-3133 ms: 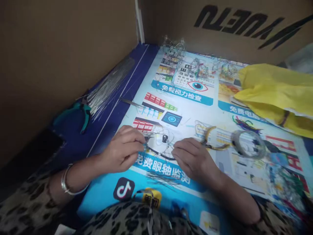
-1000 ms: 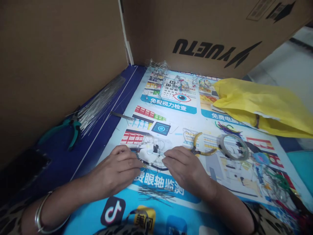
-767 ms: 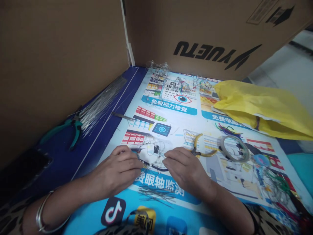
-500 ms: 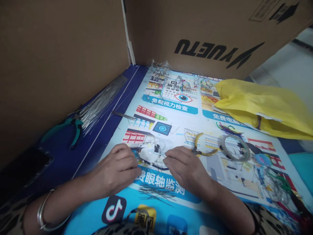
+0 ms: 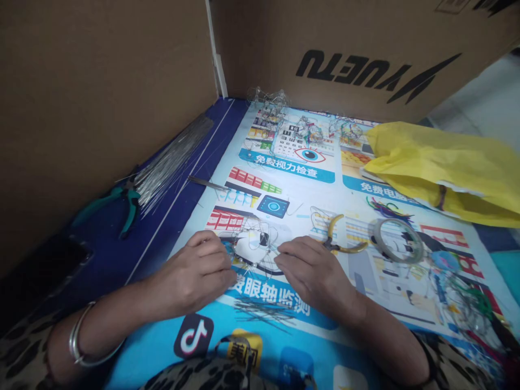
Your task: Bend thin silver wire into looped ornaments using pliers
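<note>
Handling wire (image 5: pixel 252 265) over printed sheet (image 5: pixel 325 189), cardboard (image 5: pixel 260 49) behind.

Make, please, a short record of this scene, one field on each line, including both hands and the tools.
Left hand: curled, left of the beaded wire piece; contact unclear
Right hand: bent, at its right edge; hold unclear
Tools: teal-handled pliers, far left; yellow-handled pliers, beyond right hand
Wires: long bundle, left; short wires, near the body
Right side: grey roll, yellow bag
Surface: printed sheet
Behind: cardboard
</note>
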Demonstrator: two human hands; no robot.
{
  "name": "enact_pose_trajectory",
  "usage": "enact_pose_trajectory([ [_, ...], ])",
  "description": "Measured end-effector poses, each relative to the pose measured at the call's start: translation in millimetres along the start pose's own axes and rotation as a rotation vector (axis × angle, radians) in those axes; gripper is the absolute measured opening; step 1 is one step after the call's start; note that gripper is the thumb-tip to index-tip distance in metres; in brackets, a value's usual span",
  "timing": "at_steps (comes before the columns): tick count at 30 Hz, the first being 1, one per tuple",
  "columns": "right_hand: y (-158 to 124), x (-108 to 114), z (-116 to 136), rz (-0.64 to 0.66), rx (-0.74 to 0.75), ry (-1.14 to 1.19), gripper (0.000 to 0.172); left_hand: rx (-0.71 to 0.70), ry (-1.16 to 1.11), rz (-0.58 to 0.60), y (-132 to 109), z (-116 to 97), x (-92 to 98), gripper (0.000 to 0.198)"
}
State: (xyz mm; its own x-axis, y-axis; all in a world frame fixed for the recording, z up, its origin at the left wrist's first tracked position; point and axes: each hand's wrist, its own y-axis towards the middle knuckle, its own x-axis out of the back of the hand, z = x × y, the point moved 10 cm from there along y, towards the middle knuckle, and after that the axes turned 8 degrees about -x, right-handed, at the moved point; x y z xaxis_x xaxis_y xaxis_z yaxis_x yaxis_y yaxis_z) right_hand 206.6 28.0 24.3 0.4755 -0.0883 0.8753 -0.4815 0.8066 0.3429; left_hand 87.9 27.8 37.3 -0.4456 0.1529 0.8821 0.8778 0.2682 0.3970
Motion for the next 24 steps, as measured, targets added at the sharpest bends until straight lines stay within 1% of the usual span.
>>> enact_pose_trajectory([
  [5, 0.3, -0.6, -1.3, 0.013, -0.012, 0.02, 0.018, 0.003, -0.011, 0.004, 0.3, 1.7, -0.9, 0.01],
  [14, -0.5, 0.2, 1.0, 0.01, 0.015, 0.021, 0.015, 0.007, -0.022, 0.016, -0.5, 2.1, -2.0, 0.011],
  [24, -1.1, -2.6, -0.5, 0.028, 0.005, 0.022, 0.016, -0.008, -0.014, -0.011, 1.2, 1.6, 0.3, 0.011],
])
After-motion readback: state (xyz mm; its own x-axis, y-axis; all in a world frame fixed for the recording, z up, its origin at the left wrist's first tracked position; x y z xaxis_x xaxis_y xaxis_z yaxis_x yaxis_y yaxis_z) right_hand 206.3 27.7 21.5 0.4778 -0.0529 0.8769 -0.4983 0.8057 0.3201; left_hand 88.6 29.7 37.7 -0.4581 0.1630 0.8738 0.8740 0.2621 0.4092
